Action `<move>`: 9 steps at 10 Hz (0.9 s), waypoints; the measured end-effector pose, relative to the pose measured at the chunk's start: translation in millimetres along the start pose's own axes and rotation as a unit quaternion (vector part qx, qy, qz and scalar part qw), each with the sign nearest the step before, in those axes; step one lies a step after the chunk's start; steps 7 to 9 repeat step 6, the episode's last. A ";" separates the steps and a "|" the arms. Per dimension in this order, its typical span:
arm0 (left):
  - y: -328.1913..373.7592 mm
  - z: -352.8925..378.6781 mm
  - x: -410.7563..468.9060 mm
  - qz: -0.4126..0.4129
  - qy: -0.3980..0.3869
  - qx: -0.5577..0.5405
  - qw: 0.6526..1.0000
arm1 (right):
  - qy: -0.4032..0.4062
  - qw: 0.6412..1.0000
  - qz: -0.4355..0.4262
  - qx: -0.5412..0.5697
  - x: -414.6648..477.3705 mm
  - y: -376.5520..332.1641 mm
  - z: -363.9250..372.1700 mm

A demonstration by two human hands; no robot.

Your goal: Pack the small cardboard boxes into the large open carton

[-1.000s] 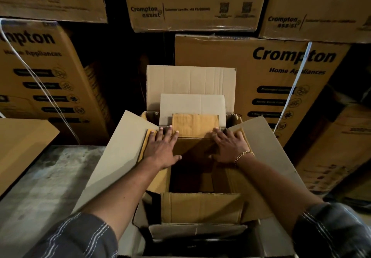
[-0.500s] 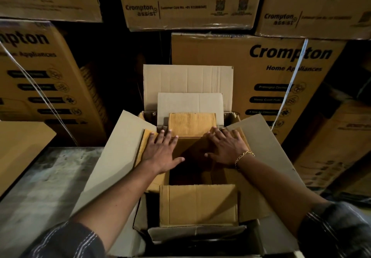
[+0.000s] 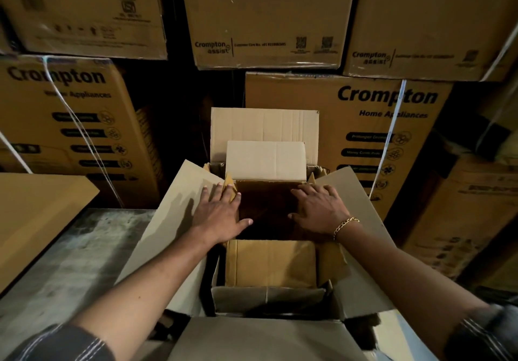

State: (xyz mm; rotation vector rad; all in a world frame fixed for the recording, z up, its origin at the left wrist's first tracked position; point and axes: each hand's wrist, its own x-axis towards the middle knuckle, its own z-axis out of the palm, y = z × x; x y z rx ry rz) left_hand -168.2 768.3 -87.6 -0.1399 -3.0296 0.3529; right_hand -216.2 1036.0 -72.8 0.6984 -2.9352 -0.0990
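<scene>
Inside, both flat hands, left hand (image 3: 221,214) and right hand (image 3: 319,210), fingers spread, press a shadowed brown small box (image 3: 266,209).

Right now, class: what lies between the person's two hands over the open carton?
In the head view, between the left hand and right hand lies only the dark opening of an inner box inside the carton; nothing else shows there.
</scene>
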 end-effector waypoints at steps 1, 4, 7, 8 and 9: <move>0.0 -11.0 -13.3 -0.007 -0.009 -0.018 1.000 | 0.023 1.000 0.010 0.002 -16.4 -2.4 -11.3; -7.5 -39.5 -45.5 -0.017 0.046 -0.051 0.998 | 0.053 0.998 0.031 0.028 -51.9 -7.6 -43.2; -13.5 -51.5 -50.9 -0.005 0.109 -0.085 0.990 | 0.052 0.997 0.047 0.039 -59.4 -6.0 -51.8; -13.5 -51.5 -50.9 -0.005 0.109 -0.085 0.990 | 0.052 0.997 0.047 0.039 -59.4 -6.0 -51.8; -13.5 -51.5 -50.9 -0.005 0.109 -0.085 0.990 | 0.052 0.997 0.047 0.039 -59.4 -6.0 -51.8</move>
